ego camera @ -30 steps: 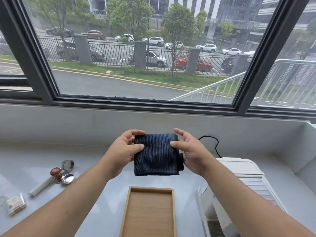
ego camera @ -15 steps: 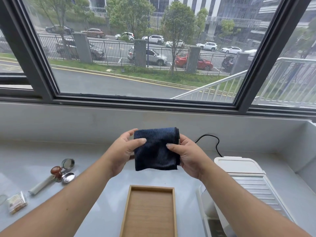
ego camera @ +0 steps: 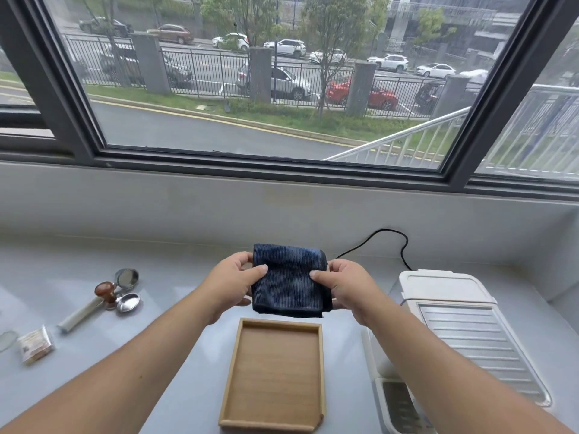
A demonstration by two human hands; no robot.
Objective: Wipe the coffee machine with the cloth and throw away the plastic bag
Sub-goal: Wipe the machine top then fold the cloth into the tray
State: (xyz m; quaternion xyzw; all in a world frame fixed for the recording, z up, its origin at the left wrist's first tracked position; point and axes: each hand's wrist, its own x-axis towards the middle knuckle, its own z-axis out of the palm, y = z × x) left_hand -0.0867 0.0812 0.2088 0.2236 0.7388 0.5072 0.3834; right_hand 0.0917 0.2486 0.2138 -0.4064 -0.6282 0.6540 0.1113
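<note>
A folded dark blue cloth (ego camera: 289, 281) is held up above the counter between both hands. My left hand (ego camera: 233, 285) pinches its left edge and my right hand (ego camera: 341, 288) pinches its right edge. The white coffee machine (ego camera: 460, 327) stands on the counter at the right, under my right forearm, with a black cord (ego camera: 388, 242) running behind it. A small clear plastic bag (ego camera: 34, 344) with something tan inside lies at the far left of the counter.
An empty wooden tray (ego camera: 275, 374) lies on the counter below the cloth. A portafilter with a white handle (ego camera: 83, 314), a brown-knobbed tamper (ego camera: 106, 292) and a metal basket (ego camera: 127, 302) lie at the left. A window ledge and wall close off the back.
The cloth has been folded smaller: its top edge was turned down toward me, and both hands have regripped its sides at about the same height.
</note>
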